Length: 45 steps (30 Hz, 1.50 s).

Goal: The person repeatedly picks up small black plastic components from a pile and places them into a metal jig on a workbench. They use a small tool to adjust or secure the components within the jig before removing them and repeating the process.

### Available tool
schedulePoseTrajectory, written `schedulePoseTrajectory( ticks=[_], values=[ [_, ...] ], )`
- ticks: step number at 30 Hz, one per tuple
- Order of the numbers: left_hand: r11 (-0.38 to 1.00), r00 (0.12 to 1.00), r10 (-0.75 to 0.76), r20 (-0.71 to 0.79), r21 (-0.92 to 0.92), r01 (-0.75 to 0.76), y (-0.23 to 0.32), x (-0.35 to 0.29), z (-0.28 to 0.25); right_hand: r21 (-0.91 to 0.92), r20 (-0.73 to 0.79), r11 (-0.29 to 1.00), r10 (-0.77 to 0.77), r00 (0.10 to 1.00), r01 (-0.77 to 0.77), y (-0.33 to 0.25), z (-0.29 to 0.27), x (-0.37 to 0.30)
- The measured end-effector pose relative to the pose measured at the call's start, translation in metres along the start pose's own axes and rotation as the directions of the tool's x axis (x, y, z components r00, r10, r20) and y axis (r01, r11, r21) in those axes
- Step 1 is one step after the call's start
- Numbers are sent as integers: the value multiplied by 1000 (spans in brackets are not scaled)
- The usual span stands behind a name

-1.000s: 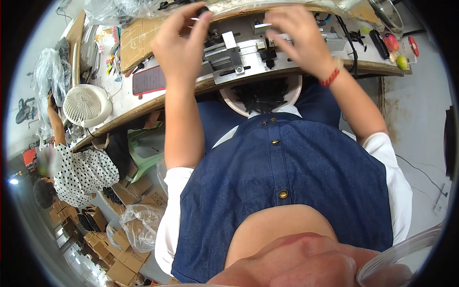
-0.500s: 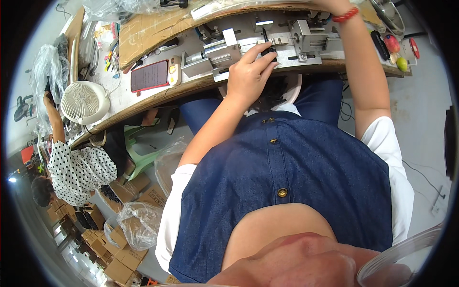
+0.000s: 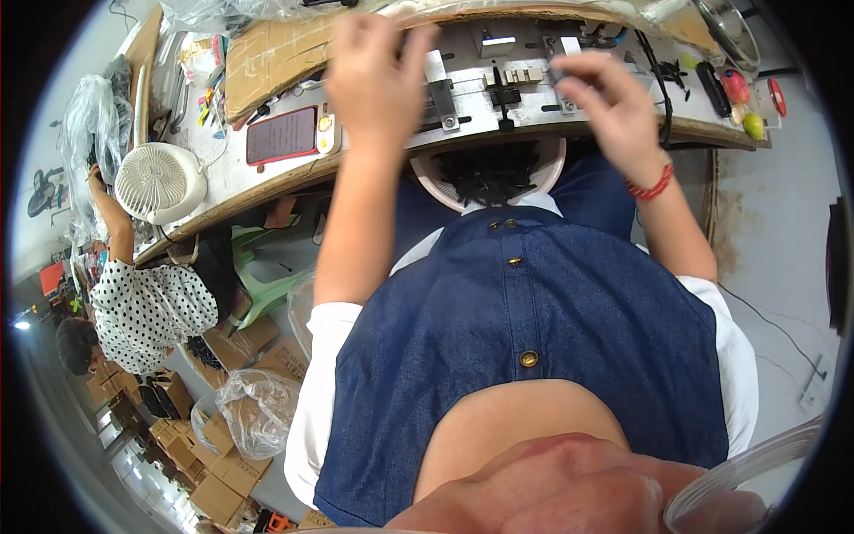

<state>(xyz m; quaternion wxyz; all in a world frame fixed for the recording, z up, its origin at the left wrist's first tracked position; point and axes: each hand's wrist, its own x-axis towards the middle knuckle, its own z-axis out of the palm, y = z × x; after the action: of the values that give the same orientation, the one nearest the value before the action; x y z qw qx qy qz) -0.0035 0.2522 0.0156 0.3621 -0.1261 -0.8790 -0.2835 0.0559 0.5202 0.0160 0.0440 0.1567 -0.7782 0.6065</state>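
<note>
White-topped, wooden-edged bench (image 3: 226,181) carries a silver metal fixture (image 3: 525,77); slim black piece (image 3: 504,96) on it, between fingers of left hand (image 3: 375,87) and right hand (image 3: 616,105). Left blurred, right loosely curled; cannot tell whether either holds anything.

Qty ct: L hand (image 3: 375,89) x1, R hand (image 3: 616,109) x1, red bracelet (image 3: 654,183) x1. Bench (image 3: 233,176) x1; on it 1 phone (image 3: 282,135), 1 wht gadget (image 3: 328,133) beside it, 1 wht fan (image 3: 158,182), 1 cardboard sheet (image 3: 280,62). R end: 1 red fruit (image 3: 735,86), 1 grn fruit (image 3: 753,129), 1 red-faced roll (image 3: 777,96), 1 long blk obj (image 3: 709,87), 1 metal bowl (image 3: 731,31). Below: 1 basket (image 3: 428,183); blk pcs (image 3: 485,173) inside many, overlapping, exact no. unclear. L side: 1 co-worker (image 3: 156,307), 1 grn stool (image 3: 253,280), multiple brn boxes (image 3: 213,498), stacked, exact ct unclear.
</note>
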Motion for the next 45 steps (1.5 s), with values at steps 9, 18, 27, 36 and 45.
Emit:
schedulePoseTrajectory(
  ticks=[9,18,27,36,45],
  values=[
    [970,956,-200,213,181,162,-58,73,-25,-633,241,613,-425,873,473,33,52,3],
    [849,963,-207,174,-457,265,-9,35,-35,-609,235,622,-450,862,491,27,46,14],
    [874,948,69,311,-476,93,32,-60,2,-847,100,351,-634,767,400,-7,32,170],
    [927,951,113,288,-376,3,23,-79,33,-811,65,463,-537,841,358,-26,16,175],
    [939,939,107,327,-344,12,28,-68,18,-254,10,946,-206,978,202,4,5,74]
  ],
)
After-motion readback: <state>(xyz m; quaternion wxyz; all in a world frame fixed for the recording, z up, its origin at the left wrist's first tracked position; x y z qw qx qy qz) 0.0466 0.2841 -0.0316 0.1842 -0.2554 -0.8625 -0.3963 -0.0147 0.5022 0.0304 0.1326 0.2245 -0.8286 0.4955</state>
